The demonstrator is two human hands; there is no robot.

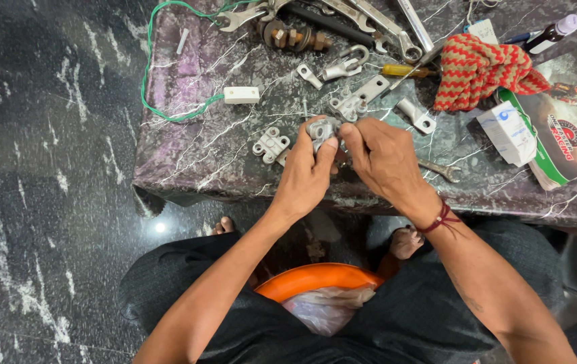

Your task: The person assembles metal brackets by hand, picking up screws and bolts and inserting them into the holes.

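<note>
A dark marble floor (39,182) fills the left of the view, and a purple-veined marble table (187,145) stands ahead of a seated person in dark trousers. Between the knees sits an orange basin (302,278) holding a crumpled pale plastic bag (325,309).

On the table's far edge lie several steel spanners (369,20) and a rusty nut-and-bolt assembly (295,37). A green wire (150,74) loops along the left edge to a small white block (241,95). Toward the right edge sit a red-and-cream knitted cloth (480,67), a small white carton (507,133) and a printed booklet (571,135).

Both hands meet above the near edge, at its middle. The left hand (305,178) is clamped on a grey cast metal clamp (321,128), thumb pressed over its face. The right hand (382,158) is closed against the clamp's right side, fingertips curled in; what they pinch is hidden. The clamp lies directly between the two hands, the left carrying it, its long axis running roughly away from the person.

A similar clamp piece (270,145) rests just left of the left hand; other clamp parts (356,101) lie just beyond.
</note>
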